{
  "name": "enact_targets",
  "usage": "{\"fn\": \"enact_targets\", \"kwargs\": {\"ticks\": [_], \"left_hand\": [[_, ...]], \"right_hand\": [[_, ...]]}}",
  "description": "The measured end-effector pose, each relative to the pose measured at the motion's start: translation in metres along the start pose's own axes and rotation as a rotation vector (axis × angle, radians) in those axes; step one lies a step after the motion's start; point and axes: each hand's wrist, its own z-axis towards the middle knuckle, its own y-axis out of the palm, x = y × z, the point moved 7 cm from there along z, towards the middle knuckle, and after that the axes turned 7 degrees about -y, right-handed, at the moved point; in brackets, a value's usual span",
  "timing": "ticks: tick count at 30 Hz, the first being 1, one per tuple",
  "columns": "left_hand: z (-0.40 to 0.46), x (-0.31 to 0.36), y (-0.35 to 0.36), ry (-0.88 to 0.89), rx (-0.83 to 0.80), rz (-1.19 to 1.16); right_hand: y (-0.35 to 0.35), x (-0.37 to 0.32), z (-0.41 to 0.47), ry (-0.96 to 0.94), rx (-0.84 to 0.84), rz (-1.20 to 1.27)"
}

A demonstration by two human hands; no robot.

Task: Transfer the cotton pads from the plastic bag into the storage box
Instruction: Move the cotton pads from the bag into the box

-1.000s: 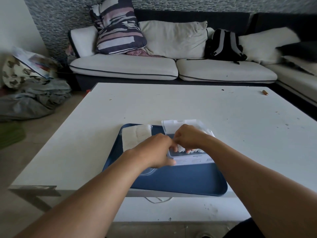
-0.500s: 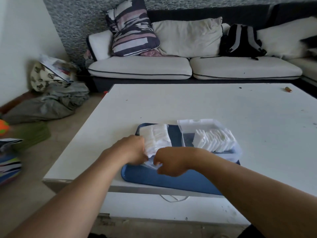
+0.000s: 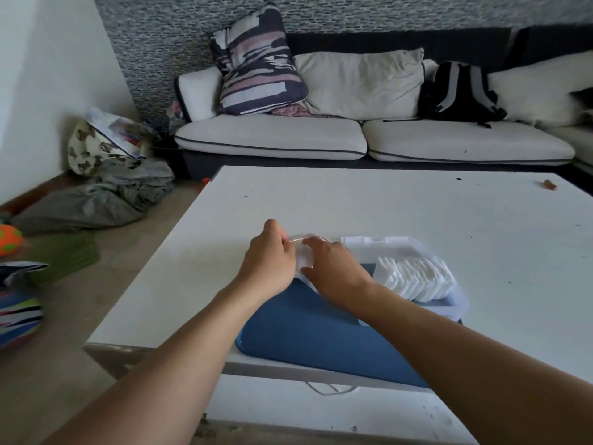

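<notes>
**White bench, blue tray, bag held between both hands**

White bench (image 3: 401, 220) before a pale sofa (image 3: 272, 139), with a blue tray (image 3: 305, 332) at the near edge as landmark. On the tray's right side, a clear storage box (image 3: 449, 305), lid open toward the sofa, already holding a row of cotton pads (image 3: 417, 277) set on edge. Over the tray's far left corner, a thin plastic bag (image 3: 305, 255), pinched by both hands. Left hand (image 3: 269, 264) closed on the bag's left edge near its mouth. Right hand (image 3: 333, 271) curled over the bag from the right, fingers against the film; how firmly closed, hard to tell. Probably held this way to spread the opening, with the box kept just beside for a short carry.

Bag clear and crinkled, mostly hidden behind the hands; something white visible through the film between them, likely more pads, count impossible to judge. Pads in the box white, soft-edged, fanned slightly, filling much of its length. Task seemingly partway done.
</notes>
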Motion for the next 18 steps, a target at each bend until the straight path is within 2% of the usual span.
{"fn": "enact_targets", "kwargs": {"ticks": [6, 12, 14, 18], "left_hand": [[0.001, -0.002, 0.004, 0.009, -0.005, 0.009], [0.011, -0.02, 0.009, -0.074, -0.07, -0.007], [0.017, -0.033, 0.011, -0.131, -0.115, 0.027], [0.016, -0.038, 0.02, -0.193, -0.268, 0.026]], "right_hand": [[-0.004, 0.002, 0.004, 0.025, 0.042, -0.009], [-0.017, -0.013, -0.007, 0.036, -0.076, 0.088], [-0.032, -0.018, -0.013, 0.049, -0.066, 0.285], [-0.066, -0.004, -0.029, 0.189, 0.006, 0.939]]}}
